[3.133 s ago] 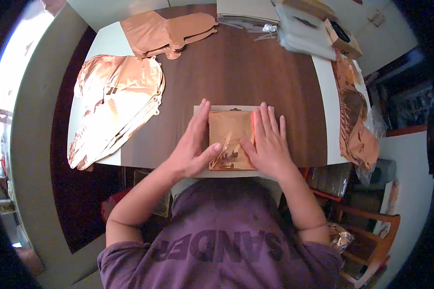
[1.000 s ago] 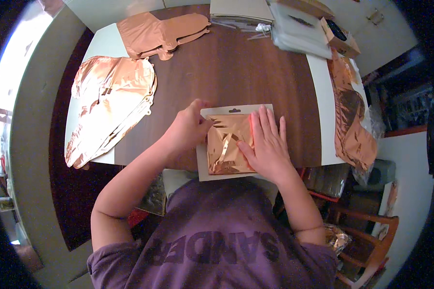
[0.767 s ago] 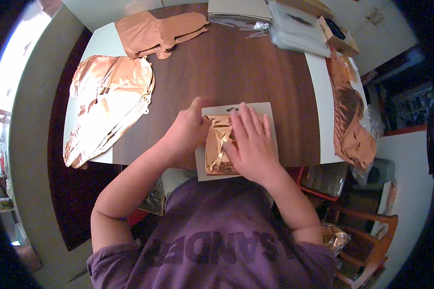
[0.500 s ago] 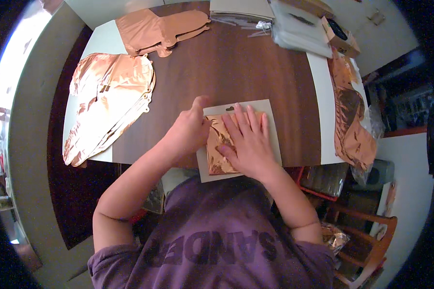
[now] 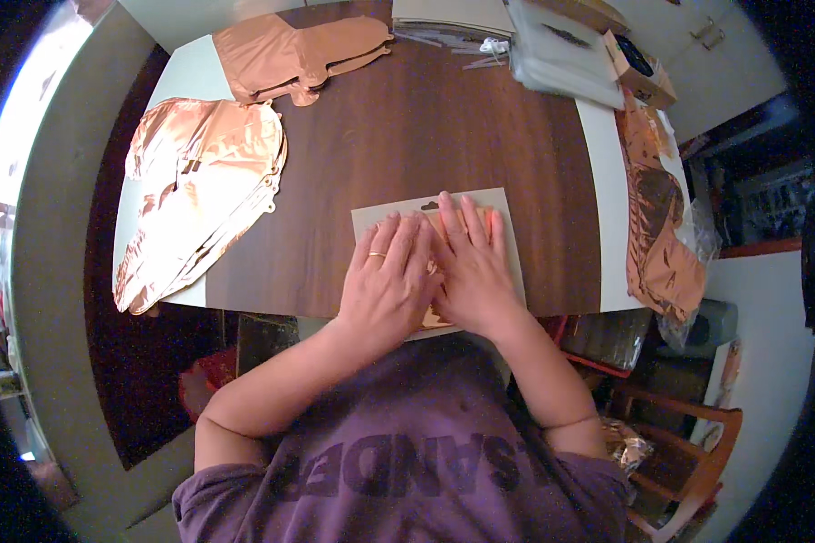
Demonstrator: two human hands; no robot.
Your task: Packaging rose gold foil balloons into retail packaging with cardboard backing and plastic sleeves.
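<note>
A light card (image 5: 493, 201) with a hanging slot at its top lies at the table's near edge. On it is a folded piece of rose-gold foil (image 5: 437, 319), mostly covered by my hands. My left hand (image 5: 388, 276), a ring on one finger, rests flat over the left part of the foil and card, fingers stretched forward. Beside it my right hand (image 5: 474, 267) lies flat on the right part, its fingers spread. The two hands touch near the middle, and neither grips anything.
Flat rose-gold foil balloons (image 5: 217, 172) are stacked at the left, with more copper foil pieces (image 5: 290, 59) behind them. Clear plastic bags (image 5: 566, 59) and a small box (image 5: 643, 68) sit at the back right. Crumpled foil (image 5: 666, 235) hangs over the right edge. A wooden chair (image 5: 688, 452) stands lower right.
My left hand has opened from a closed shape at the card's left edge and now lies flat on the foil. My right hand has stayed nearly in place.
</note>
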